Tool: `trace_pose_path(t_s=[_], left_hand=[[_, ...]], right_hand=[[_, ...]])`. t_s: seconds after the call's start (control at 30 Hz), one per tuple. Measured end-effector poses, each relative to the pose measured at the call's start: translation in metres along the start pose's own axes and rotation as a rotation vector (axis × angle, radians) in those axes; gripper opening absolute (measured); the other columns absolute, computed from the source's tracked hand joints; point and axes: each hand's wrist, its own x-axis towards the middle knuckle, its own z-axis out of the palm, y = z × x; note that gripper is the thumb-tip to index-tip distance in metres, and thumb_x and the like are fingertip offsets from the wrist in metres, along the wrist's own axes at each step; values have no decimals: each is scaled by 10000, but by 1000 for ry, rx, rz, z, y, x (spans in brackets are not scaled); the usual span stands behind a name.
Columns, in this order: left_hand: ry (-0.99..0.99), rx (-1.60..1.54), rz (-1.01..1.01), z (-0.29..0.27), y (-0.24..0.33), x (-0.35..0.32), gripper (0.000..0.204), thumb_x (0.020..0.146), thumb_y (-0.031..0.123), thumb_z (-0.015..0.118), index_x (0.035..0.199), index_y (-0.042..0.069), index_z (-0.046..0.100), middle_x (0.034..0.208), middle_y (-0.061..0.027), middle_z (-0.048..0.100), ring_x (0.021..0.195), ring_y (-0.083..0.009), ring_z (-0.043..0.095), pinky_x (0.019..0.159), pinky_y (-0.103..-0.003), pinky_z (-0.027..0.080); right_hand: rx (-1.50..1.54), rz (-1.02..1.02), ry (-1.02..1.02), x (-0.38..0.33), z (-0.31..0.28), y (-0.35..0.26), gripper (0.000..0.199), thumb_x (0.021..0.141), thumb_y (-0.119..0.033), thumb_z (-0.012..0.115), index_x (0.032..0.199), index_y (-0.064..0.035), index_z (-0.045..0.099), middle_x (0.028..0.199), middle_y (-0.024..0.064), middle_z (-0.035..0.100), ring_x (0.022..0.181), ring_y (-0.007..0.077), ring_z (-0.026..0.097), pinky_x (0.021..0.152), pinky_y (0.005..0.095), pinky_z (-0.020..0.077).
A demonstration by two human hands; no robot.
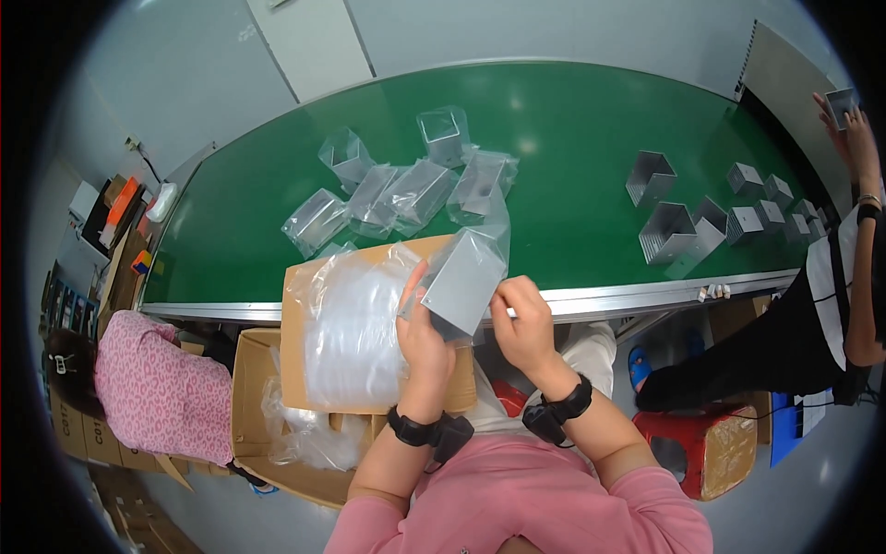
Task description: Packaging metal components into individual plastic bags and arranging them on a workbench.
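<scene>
My left hand [422,325] and my right hand [522,319] together hold a grey metal square bracket in a clear plastic bag [464,277], just over the near edge of the green table [572,148]. The left hand grips its lower left side. The right hand pinches the bag at its right end. Under my left hand a stack of clear plastic bags [351,332] lies on a cardboard sheet [293,369]. Several bagged brackets [397,189] sit in a heap further back on the table.
Several bare grey brackets [711,222] stand at the table's right. A person in black [831,295] at the right holds one up. A person in pink [157,388] crouches at the left by cardboard boxes [254,369]. A red stool [683,443] stands at the lower right.
</scene>
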Motion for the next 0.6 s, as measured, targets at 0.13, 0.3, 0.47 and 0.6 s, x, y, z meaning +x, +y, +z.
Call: trace_pose_path(t_s=[0.13,0.3,0.47,0.6], left_hand=[[8,-212,-143,8,12,1,432,950,88,372,1369,-4,424,1290,-143,511,1179,-230,506,1003,-353,406],[-37,-133,-131,6,6,-3,444,932,76,374,1364,-17,425,1306,-139,508,1193,-234,499,1010,-349,400],[4,-18,-141,7,7,-1,438,931,79,390,1353,-29,425,1292,-134,519,1190,-224,502,1009,-341,399],[16,131,-68,-9,1,6,407,939,92,431,1330,-18,454,1255,-128,543,1141,-214,534,975,-330,421]], right_hand=[[82,92,-116,-10,7,1,80,817,22,568,895,17,586,820,164,560,743,345,574,624,374,463],[163,169,-97,-9,-3,-6,72,806,23,573,875,8,586,811,162,569,746,349,577,641,380,464],[-52,81,-78,-3,-5,12,70,801,20,580,868,2,593,809,154,582,743,327,591,648,371,472],[23,43,-63,-4,-6,2,87,794,20,582,881,16,590,789,142,572,709,316,573,609,347,459]])
